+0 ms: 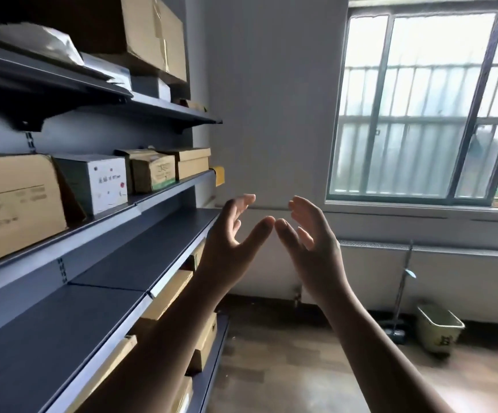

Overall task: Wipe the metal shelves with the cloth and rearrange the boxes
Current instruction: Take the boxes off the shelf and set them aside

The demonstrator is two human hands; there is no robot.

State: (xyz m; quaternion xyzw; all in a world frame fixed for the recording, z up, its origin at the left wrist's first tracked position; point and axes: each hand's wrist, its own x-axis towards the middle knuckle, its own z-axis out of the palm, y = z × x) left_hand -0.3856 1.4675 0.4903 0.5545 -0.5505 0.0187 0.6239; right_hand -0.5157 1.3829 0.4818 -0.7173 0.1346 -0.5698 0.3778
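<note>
Daylight from the window (420,99) at the far right fills a storeroom, with the metal shelves (158,201) running along your left. Your left hand (230,234) and right hand (310,236) hover just off the shelf edge, fingers spread and empty, thumbs almost meeting. No cloth shows anywhere. One middle shelf (116,263) lies bare, while boxes (12,204) crowd the level above. I'd judge that the bare level may already be wiped, with boxes yet to be arranged on it.
</note>
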